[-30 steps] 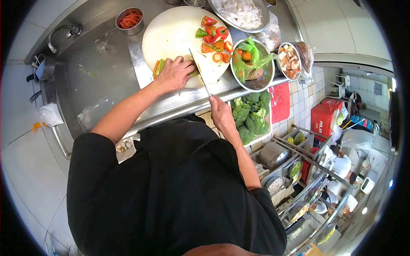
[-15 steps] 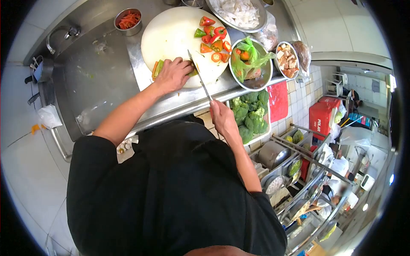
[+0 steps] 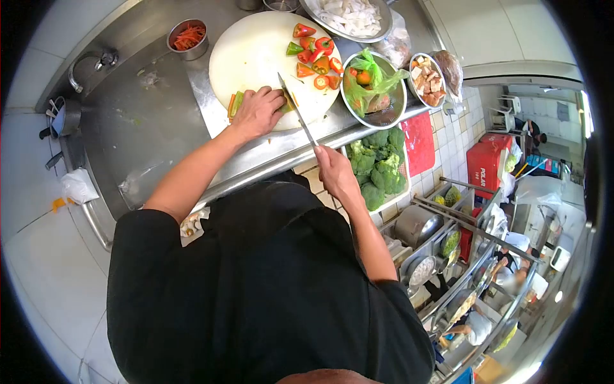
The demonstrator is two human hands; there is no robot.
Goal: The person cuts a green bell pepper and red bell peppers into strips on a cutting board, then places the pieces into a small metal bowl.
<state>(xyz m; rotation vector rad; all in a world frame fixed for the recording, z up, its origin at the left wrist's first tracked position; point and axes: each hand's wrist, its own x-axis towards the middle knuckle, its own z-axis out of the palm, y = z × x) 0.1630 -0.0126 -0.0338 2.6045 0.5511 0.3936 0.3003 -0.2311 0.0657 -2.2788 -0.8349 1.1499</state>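
Observation:
My right hand (image 3: 335,171) is wrapped round the handle of a long knife (image 3: 299,116), whose blade slants up and left over the round white cutting board (image 3: 246,48). On the board's near edge my left hand (image 3: 258,114) has its fingers bent and pressed on a piece of green pepper (image 3: 287,106), just left of the blade. Cut green and orange pepper strips (image 3: 235,104) lie beside that hand on the left. Red, orange and green pepper ends and rings (image 3: 322,59) are scattered on the board's right side.
A steel sink (image 3: 144,121) is on the left, with a cup of orange shreds (image 3: 188,38) behind. Right of the board stand a colander with a green bag (image 3: 368,89) and a bowl of brown-white cubes (image 3: 427,80). Broccoli (image 3: 377,168) sits below the counter edge. People are at far right.
The view has shifted slightly. Both hands keep nearly the same places, with the knife still in my right hand beside the left fingers.

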